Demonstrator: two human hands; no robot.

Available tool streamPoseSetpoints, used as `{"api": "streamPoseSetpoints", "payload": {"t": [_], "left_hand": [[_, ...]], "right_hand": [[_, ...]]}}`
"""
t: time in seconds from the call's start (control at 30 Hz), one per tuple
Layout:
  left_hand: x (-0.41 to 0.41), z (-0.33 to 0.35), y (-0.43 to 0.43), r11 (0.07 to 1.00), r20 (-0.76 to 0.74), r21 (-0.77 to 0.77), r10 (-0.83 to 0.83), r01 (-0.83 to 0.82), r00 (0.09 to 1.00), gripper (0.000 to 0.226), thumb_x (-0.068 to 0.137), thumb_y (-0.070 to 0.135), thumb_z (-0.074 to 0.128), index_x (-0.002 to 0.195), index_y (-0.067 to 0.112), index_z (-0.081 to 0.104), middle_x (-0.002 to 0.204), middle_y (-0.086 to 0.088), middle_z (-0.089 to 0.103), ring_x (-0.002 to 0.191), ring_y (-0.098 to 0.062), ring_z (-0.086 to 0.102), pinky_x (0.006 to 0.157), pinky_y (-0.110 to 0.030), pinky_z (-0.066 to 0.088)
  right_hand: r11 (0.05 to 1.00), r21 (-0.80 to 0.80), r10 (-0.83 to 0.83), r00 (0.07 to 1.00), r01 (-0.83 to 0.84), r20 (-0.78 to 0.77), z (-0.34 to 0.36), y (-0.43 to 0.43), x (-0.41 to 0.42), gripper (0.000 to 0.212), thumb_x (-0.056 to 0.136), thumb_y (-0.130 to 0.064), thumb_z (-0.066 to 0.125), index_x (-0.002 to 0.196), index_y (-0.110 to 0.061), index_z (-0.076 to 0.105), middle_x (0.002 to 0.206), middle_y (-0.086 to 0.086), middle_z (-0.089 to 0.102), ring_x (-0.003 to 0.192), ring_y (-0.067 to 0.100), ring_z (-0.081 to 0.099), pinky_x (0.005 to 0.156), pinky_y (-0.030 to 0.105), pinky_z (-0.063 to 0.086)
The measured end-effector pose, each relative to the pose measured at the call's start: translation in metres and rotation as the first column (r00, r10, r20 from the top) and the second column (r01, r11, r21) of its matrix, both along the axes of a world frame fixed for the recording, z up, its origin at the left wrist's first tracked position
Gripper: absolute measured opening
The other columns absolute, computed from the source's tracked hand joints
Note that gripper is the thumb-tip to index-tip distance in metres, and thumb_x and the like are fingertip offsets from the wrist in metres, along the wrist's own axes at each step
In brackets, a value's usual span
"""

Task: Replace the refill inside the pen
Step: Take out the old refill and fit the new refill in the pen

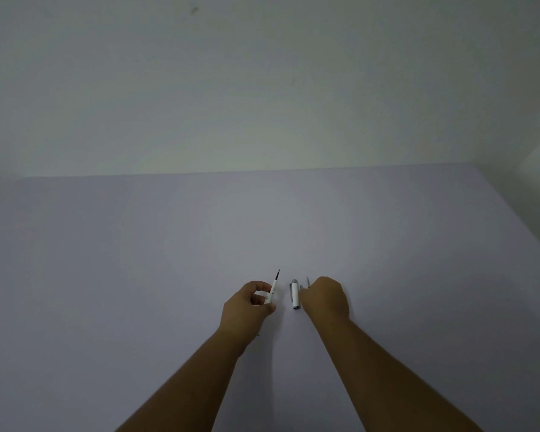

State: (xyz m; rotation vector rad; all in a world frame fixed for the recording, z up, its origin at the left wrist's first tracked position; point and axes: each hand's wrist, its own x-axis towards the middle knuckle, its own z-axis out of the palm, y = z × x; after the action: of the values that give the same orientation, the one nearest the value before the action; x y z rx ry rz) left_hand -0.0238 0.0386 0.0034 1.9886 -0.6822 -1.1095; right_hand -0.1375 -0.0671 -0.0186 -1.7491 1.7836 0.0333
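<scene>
My left hand [250,305] grips a white pen barrel [272,289] that points up and away, its dark tip at the top. A white pen cap with a silver clip [295,294] lies on the table between my hands. Just right of the cap, my right hand [325,297] rests knuckles up with its fingers curled. A thin grey piece [308,282] sticks out past those fingers; it may be a refill, and I cannot tell whether the fingers hold it or merely cover it.
A pale lilac table [200,244] spreads wide around my hands, its far edge meeting a plain light wall [262,88]. The table's right edge runs diagonally at the far right.
</scene>
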Motion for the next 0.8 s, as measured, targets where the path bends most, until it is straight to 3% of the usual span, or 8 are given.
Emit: {"api": "streamPoseSetpoints", "payload": {"t": [0.27, 0.4, 0.47, 0.6, 0.7, 0.8], "left_hand": [[0.000, 0.003, 0.001, 1.000, 0.006, 0.007, -0.002, 0.002, 1.000, 0.022, 0.082, 0.018, 0.068, 0.092, 0.036, 0.061, 0.092, -0.001, 0.069, 0.077, -0.013, 0.062, 0.049, -0.015, 0.043], [0.002, 0.004, 0.003, 1.000, 0.013, 0.006, -0.002, 0.001, 1.000, 0.023, 0.082, 0.017, 0.068, 0.089, 0.038, 0.061, 0.089, -0.002, 0.069, 0.074, -0.013, 0.061, 0.049, -0.016, 0.044], [0.002, 0.006, 0.004, 1.000, 0.023, 0.010, -0.007, 0.006, 1.000, 0.022, 0.082, 0.017, 0.068, 0.090, 0.037, 0.062, 0.088, -0.001, 0.068, 0.074, -0.013, 0.061, 0.049, -0.015, 0.044], [0.000, 0.014, 0.002, 1.000, 0.057, 0.003, -0.023, 0.023, 0.998, 0.021, 0.083, 0.018, 0.069, 0.095, 0.033, 0.062, 0.083, 0.005, 0.065, 0.074, -0.009, 0.059, 0.055, -0.016, 0.042], [-0.002, 0.024, 0.000, 0.999, 0.076, -0.009, -0.033, 0.034, 0.997, 0.022, 0.082, 0.018, 0.069, 0.092, 0.036, 0.059, 0.083, 0.006, 0.064, 0.074, -0.008, 0.058, 0.056, -0.015, 0.041], [-0.005, 0.034, 0.000, 0.999, 0.095, -0.027, -0.036, 0.039, 0.995, 0.024, 0.081, 0.017, 0.070, 0.086, 0.038, 0.059, 0.078, 0.006, 0.063, 0.070, -0.008, 0.057, 0.055, -0.015, 0.040]], "right_hand": [[1.000, 0.002, 0.028, 0.999, -0.028, -0.028, 0.001, 0.001, 0.000, 0.031, 0.093, -0.029, 0.051, 0.106, -0.004, 0.064, 0.110, 0.013, 0.068, 0.101, 0.029, 0.065, 0.077, 0.033, 0.051], [0.997, -0.023, -0.073, 0.982, 0.078, 0.177, 0.008, 0.001, 0.001, 0.024, 0.087, -0.031, 0.057, 0.083, -0.008, 0.061, 0.076, 0.005, 0.059, 0.072, 0.022, 0.057, 0.059, 0.026, 0.042], [0.990, -0.022, -0.122, 0.923, 0.140, 0.365, 0.016, -0.002, 0.001, 0.018, 0.084, -0.027, 0.059, 0.082, -0.010, 0.060, 0.071, -0.001, 0.056, 0.067, 0.018, 0.054, 0.052, 0.024, 0.038], [0.970, 0.101, -0.229, 0.693, 0.221, 0.683, 0.040, -0.003, 0.003, 0.012, 0.085, -0.020, 0.057, 0.094, -0.018, 0.065, 0.076, -0.002, 0.062, 0.063, 0.010, 0.054, 0.053, 0.020, 0.041], [0.966, 0.168, -0.253, 0.589, 0.196, 0.768, 0.058, -0.001, 0.003, 0.012, 0.086, -0.020, 0.059, 0.095, -0.024, 0.066, 0.088, 0.002, 0.066, 0.072, 0.013, 0.057, 0.061, 0.024, 0.049], [0.978, 0.150, -0.208, 0.599, 0.145, 0.773, 0.073, 0.003, -0.001, 0.010, 0.082, -0.018, 0.064, 0.091, -0.023, 0.065, 0.094, 0.004, 0.068, 0.075, 0.014, 0.060, 0.062, 0.024, 0.049]]}}
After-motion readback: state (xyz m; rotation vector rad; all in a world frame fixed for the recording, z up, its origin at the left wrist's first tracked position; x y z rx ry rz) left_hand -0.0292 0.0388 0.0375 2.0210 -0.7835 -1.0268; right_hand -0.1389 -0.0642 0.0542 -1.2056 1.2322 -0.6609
